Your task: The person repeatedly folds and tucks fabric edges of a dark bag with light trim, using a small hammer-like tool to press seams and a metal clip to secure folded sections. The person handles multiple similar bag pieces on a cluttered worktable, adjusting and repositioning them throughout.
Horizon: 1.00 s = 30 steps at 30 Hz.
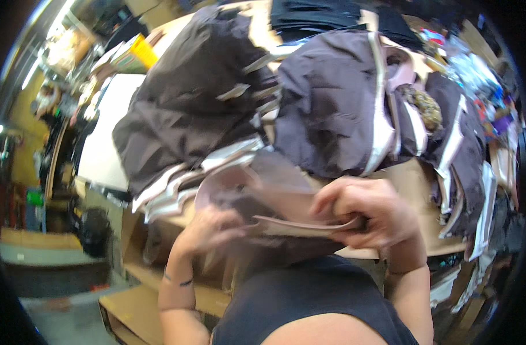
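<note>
In front of my body is a dark brown garment piece with a mauve-pink band (286, 201) along its edge. My right hand (369, 210) has its fingers curled tightly around the right end of that band. At the left end, my left hand (214, 230) is blurred by motion, its bent fingers closed on the cloth. Between the hands the band stretches roughly level, and a curved pinkish part of the piece rises beside my left hand. The lower part of the cloth is smeared and hard to make out.
Stacked brown fabric pieces with white edges (182, 109) lie on the table at left, with another brown stack (326, 103) at centre. More pieces (456, 144) hang over the right edge. Folded black cloth (315, 20) sits behind. A white board (110, 132) is at left; cardboard boxes (136, 313) stand below.
</note>
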Tool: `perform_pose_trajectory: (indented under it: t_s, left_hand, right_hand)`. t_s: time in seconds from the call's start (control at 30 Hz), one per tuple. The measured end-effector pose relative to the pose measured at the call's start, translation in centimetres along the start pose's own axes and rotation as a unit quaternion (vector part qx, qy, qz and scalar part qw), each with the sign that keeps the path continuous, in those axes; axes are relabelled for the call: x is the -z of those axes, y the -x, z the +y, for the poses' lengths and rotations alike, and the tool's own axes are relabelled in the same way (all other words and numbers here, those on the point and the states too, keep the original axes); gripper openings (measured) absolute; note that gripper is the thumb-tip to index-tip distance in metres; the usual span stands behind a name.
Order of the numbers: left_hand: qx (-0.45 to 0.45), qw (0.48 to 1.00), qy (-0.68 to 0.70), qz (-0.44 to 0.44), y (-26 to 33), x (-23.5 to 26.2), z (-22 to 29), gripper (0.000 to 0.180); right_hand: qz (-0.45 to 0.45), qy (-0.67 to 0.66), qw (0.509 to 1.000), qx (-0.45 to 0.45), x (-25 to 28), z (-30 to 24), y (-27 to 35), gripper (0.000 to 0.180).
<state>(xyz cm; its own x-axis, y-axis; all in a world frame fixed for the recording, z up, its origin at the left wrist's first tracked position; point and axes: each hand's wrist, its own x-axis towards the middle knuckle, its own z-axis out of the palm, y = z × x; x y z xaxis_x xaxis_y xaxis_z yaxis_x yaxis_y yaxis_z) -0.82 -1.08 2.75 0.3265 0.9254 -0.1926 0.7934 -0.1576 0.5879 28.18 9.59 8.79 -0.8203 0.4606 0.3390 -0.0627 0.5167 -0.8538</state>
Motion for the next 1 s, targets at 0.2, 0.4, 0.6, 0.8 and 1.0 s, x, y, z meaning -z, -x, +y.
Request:
perform_pose_trajectory:
  t_s: [0.2,0.4,0.6,0.8,1.0]
  left_hand:
    - [0.057,0.943,0.061,0.322,-1.4,2.2,2.0,0.026]
    - [-0.108,0.883,-0.102,0.445,-0.8,3.8,3.1,0.032]
    - [-0.063,0.928,0.024,0.366,-1.6,0.4,1.0,0.032]
    - [-0.05,0.977,-0.006,0.208,-3.6,-3.5,-0.8,0.024]
    - [-0.055,0.991,-0.027,0.12,-2.6,-5.9,-2.9,0.027]
  right_hand:
    - [0.118,0.018,0.989,0.092,4.7,2.5,-6.9,0.022]
    - [0.503,0.22,0.826,0.13,16.7,-2.2,-6.3,0.026]
    - [0.592,0.279,0.74,0.158,21.7,0.1,3.9,0.027]
    - [0.637,0.206,0.729,-0.14,14.5,17.3,12.3,0.018]
    - [0.529,0.311,0.76,-0.217,11.5,18.4,9.6,0.019]
